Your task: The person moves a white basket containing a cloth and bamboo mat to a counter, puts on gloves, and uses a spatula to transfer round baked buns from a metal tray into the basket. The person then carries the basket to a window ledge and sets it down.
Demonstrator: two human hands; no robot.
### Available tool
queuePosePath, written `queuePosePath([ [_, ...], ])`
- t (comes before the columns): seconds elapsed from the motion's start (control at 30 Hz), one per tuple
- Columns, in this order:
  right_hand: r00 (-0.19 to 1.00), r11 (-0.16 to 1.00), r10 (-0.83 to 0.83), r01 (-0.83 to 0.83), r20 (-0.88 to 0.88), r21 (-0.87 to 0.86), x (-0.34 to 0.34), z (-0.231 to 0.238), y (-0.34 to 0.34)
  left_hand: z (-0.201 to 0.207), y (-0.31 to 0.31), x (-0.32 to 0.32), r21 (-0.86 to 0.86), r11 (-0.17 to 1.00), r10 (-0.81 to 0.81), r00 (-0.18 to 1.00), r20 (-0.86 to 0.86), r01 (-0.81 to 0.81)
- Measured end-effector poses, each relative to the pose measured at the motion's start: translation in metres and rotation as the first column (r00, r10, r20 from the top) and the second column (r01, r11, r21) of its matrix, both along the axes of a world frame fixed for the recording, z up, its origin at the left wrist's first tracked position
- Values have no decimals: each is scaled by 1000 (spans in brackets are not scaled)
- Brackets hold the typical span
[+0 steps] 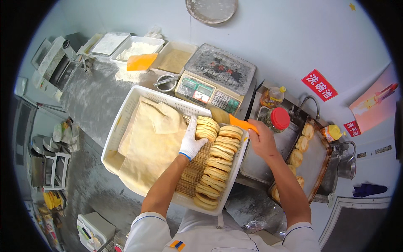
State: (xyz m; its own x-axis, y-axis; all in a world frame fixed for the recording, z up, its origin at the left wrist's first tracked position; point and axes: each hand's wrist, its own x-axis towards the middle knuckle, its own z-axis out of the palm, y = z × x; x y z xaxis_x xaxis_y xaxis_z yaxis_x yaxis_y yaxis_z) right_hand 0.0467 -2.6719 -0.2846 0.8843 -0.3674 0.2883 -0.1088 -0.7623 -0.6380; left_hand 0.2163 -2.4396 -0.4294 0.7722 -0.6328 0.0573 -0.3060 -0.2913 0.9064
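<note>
My left hand (192, 141), in a white glove, cups the near side of a short row of round golden flatbreads (207, 127), thumb and fingers against them. My right hand (262, 138) is bare and closed round the orange handle of a spatula (240, 122). The spatula's wide, dull blade reaches over the far end of the breads. A longer row of flatbreads (218, 163) stands on edge along the right wall of a white perforated plastic basket (110, 145). Under them lies a slatted bamboo mat (192, 177). Cream cloth (147, 145) covers the basket's left part.
Behind the basket stand a floury digital scale (220, 69), a metal cup (166, 83), and a flour tub (140, 46) with an orange scraper (141, 62). To the right, a baking tray (312, 155) with several breads rests by sinks and a red-lidded jar (278, 119).
</note>
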Motion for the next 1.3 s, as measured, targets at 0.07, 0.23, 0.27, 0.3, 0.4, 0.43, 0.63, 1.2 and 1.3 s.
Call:
queuePosePath([
  [0.07, 996, 987, -90, 88, 2, 136, -16, 0, -5, 2, 2, 0, -45, 999, -2, 999, -41, 1],
  [0.23, 967, 833, -241, 250, -83, 494, -62, 5, -12, 10, 6, 1, -42, 999, -9, 990, -144, 3],
  [0.27, 962, 813, -265, 263, -72, 520, -69, 5, -12, 12, 6, 2, -26, 1000, 0, 985, -170, -5],
  [0.3, 955, 793, -289, 274, -61, 545, -76, 3, -12, 14, 5, 3, -53, 999, -2, 971, -239, -11],
  [0.4, 932, 714, -358, 310, -54, 627, -95, 1, -10, 20, 0, 10, 0, 999, -45, 954, -297, 47],
  [0.43, 927, 689, -372, 312, -50, 654, -102, 1, -10, 21, -2, 13, 55, 998, -21, 965, -260, 37],
  [0.63, 906, 678, -419, 359, -64, 641, -131, 2, -6, 18, -7, 24, 37, 995, -82, 983, -163, 89],
  [1.2, 826, 318, -563, 235, -16, 918, -184, -2, -4, 54, 18, -17, 131, 991, -2, 963, 268, -35],
  [1.3, 740, 165, -669, 237, -68, 957, -243, 1, -28, 103, 5, -47, 60, 997, 34, 963, 267, -52],
])
